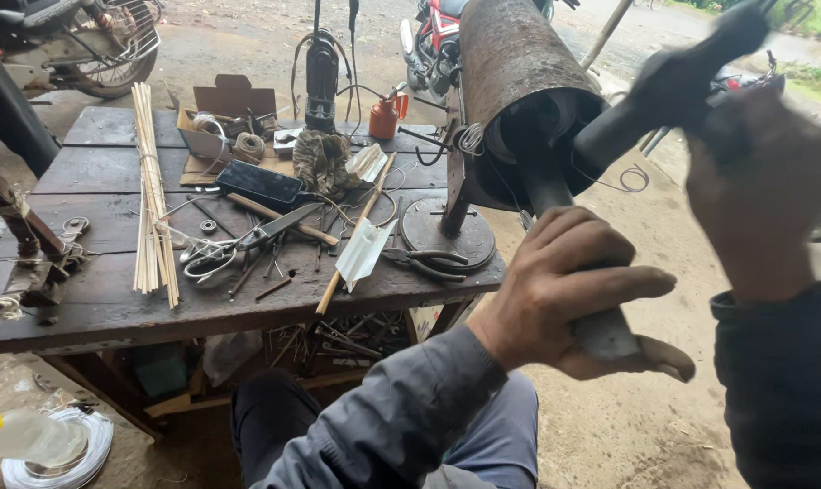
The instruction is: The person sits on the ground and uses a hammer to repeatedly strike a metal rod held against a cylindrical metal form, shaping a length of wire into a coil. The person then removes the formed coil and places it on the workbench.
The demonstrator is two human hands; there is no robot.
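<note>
1. Fingers [610, 249] of the left hand [573, 303] wrap tight around a dark round metal bar [555, 195], thumb tucked beneath, holding it slanted up into the mouth of a rusty sheet-metal cylinder [510, 63].
2. The right hand [759, 195], blurred, is clenched on the handle of a dark hammer [677, 81], raised above the bar's upper end.
3. The cylinder stands on a post with a round base plate [447, 235] at the right edge of a worn wooden table [103, 308].
4. Grey metal shears [252, 240], a bundle of thin bamboo sticks [152, 195] and pliers [429, 263] lie on the table.
</note>
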